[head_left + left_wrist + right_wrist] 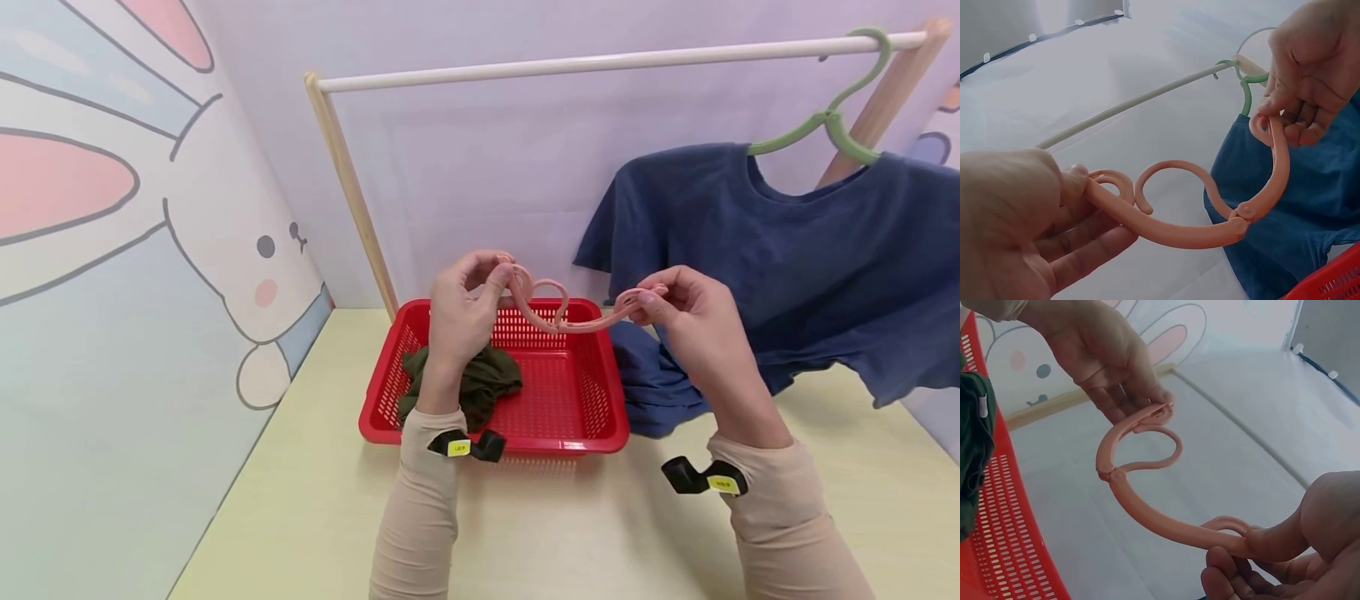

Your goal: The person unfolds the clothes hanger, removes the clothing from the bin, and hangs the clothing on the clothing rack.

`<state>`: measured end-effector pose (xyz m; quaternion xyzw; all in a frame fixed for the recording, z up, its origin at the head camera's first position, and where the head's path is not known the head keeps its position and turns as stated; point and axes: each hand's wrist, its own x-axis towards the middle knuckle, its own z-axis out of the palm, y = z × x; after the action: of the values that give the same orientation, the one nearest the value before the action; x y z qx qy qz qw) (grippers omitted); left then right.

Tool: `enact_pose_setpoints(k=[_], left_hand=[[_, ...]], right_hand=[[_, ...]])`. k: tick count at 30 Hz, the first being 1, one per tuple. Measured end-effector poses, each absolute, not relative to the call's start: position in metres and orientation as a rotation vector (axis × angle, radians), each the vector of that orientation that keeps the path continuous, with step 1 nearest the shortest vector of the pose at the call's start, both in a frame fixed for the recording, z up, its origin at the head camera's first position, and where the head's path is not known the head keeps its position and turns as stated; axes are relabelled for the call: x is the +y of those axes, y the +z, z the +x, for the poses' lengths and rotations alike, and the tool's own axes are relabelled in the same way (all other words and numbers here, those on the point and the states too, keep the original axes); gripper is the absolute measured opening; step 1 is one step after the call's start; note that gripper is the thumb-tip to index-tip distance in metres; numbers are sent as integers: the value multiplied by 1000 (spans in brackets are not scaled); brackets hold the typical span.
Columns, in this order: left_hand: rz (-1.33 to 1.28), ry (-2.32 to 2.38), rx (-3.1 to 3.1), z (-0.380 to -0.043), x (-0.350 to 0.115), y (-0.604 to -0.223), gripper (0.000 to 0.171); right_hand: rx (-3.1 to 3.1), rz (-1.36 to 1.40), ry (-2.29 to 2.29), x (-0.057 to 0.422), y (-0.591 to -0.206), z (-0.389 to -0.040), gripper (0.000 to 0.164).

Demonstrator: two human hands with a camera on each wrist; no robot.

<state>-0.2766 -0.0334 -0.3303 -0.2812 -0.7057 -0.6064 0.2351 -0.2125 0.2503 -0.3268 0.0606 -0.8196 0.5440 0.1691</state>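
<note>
A pink folding clothes hanger [558, 327] is held up in the air between both hands, above the red basket. My left hand [463, 312] pinches one arm end of it between thumb and fingers. At the opposite end, my right hand [693, 321] pinches the other arm. In the left wrist view the hanger [1191, 234] has its arms spread out from a centre joint, with the hook curling between them. The right wrist view shows the same hanger [1147, 515] bare of any garment.
Below the hands stands a red plastic basket [517, 443] with a dark green garment [487, 379] inside. A blue T-shirt [750, 233] hangs on a green hanger [828, 121] from the white rail [562, 65]. A bunched blue cloth [652, 383] lies right of the basket.
</note>
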Motion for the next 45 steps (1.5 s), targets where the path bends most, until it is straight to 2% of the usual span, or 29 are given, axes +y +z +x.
enact_pose_setpoints(k=[8, 13, 22, 31, 45], left_hand=[[-732, -1682, -1851, -278, -35, -330, 21], [-741, -1714, -1832, -278, -35, -330, 21], [-772, -1711, -1854, -279, -32, -330, 21], [-800, -1698, -1884, -280, -33, -331, 19], [-790, -1801, -1932, -282, -54, -330, 19]], right_hand=[[-2502, 140, 1535, 255, -327, -217, 26], [-2675, 109, 1357, 255, -328, -220, 21], [-2776, 225, 1070, 247, -333, -223, 11], [-2784, 261, 975, 246, -335, -225, 13], [-2647, 95, 986, 251, -331, -223, 18]])
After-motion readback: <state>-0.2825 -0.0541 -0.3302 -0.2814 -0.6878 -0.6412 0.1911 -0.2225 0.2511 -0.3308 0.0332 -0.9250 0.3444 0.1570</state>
